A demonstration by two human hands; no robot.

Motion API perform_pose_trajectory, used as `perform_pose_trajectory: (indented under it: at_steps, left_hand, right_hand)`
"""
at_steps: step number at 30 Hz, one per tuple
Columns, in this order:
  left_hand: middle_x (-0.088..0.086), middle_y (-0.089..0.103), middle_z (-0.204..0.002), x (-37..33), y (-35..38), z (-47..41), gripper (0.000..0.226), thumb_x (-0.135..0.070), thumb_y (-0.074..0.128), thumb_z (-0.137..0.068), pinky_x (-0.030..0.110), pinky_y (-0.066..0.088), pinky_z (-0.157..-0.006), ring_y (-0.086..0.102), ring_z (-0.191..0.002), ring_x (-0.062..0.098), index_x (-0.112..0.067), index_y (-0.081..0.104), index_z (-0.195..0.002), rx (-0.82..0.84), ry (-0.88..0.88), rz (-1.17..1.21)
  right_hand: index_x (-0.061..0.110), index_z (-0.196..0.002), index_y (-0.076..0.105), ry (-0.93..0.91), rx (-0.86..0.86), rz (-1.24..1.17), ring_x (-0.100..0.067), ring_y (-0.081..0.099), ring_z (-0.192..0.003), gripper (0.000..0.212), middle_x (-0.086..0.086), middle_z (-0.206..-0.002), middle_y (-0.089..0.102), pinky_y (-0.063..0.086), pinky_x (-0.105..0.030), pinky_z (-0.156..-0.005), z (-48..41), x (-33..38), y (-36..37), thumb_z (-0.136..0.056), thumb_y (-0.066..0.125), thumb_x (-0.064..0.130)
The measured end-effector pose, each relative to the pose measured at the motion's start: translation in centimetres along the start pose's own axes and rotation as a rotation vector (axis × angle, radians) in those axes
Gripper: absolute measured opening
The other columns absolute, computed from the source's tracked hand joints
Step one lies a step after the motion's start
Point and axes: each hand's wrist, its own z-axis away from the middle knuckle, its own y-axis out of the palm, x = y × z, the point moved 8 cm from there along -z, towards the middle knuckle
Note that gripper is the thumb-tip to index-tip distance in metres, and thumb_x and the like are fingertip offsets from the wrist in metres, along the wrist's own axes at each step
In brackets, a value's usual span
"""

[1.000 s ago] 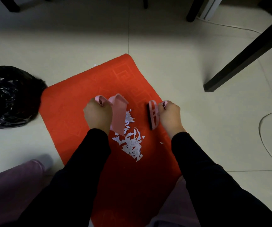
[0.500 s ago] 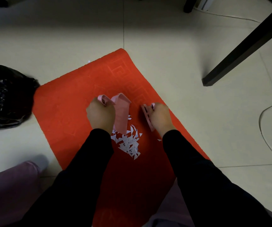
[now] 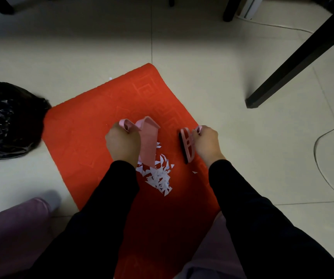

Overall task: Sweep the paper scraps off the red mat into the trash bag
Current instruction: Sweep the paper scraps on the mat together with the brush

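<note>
A: Grips first. What do we log?

B: Left grip (image 3: 122,144), a bare hand, fingers curled round the looped handle of the pink dustpan (image 3: 149,141). The pan is smooth plastic, a flat tray with a raised back rim, standing steeply with its lower edge at the scraps. Right grip (image 3: 206,141) is closed round the handle of the pink brush (image 3: 188,146), which has an openwork plastic back and a dark strip of bristles on the side facing the pan.

A: Brush on the scraps?

B: No, we record it apart from them, to their right. The paper scraps (image 3: 159,176) are small white angular slivers in a loose pile on the mat, at and just below the dustpan's lower edge, between the forearms. One stray sliver (image 3: 194,172) lies below the brush.

A: Surface?

B: Red mat (image 3: 85,133), matte, embossed with an angular fret pattern, rounded far corner. It lies askew on the floor (image 3: 202,67), which is pale glossy tile with thin grout lines.

A: The bag?

B: Trash bag (image 3: 7,121), black crinkled shiny film, on the floor at the mat's left corner. Touching or just beside, we cannot tell.

A: Room?

B: A square black table leg (image 3: 294,63) slants in at upper right. A thin cable (image 3: 327,137) snakes over the tiles on the right.
</note>
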Motion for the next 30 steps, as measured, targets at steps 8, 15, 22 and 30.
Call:
perform_pose_trajectory:
  at_steps: [8,15,22,30]
  left_hand:
    - [0.007,0.048,-0.06,0.6,-1.4,-0.1,0.029,-0.011,0.04,-0.092,0.025,0.022,-0.042,0.036,-0.047,0.014,0.007,0.06,-0.081,-0.022,-0.011,-0.033]
    - [0.0,0.042,-0.056,-0.1,-3.5,0.8,0.024,-0.01,0.04,-0.092,0.025,0.025,-0.043,0.035,-0.049,0.013,-0.004,0.05,-0.071,-0.041,0.001,-0.041]
    - [0.002,0.039,-0.055,-0.5,-5.0,1.4,0.026,-0.013,0.039,-0.094,0.027,0.024,-0.05,0.038,-0.056,0.023,-0.004,0.049,-0.072,-0.054,0.012,-0.063]
    - [0.0,0.038,-0.054,0.4,-6.1,1.5,0.028,-0.014,0.038,-0.094,0.028,0.026,-0.054,0.043,-0.062,0.026,-0.004,0.048,-0.071,-0.061,0.01,-0.076]
  right_hand:
    - [0.006,-0.069,0.051,-0.126,0.174,0.128,-0.011,0.039,-0.049,0.034,-0.001,-0.06,0.045,0.03,-0.017,-0.049,3.0,1.6,5.4,-0.098,0.044,0.022]
    - [0.005,-0.069,0.049,-0.179,0.21,0.154,-0.007,0.034,-0.047,0.035,-0.002,-0.058,0.043,0.026,-0.024,-0.049,5.6,2.4,6.6,-0.098,0.043,0.024]
    - [0.001,-0.064,0.048,-0.137,0.162,0.065,-0.02,0.04,-0.052,0.038,-0.014,-0.061,0.05,0.032,-0.031,-0.053,6.7,4.1,5.0,-0.097,0.044,0.019]
    - [-0.014,-0.091,0.059,-0.12,0.149,0.077,-0.021,0.042,-0.057,0.037,-0.029,-0.075,0.055,0.034,-0.031,-0.053,7.0,4.8,4.5,-0.097,0.044,0.02]
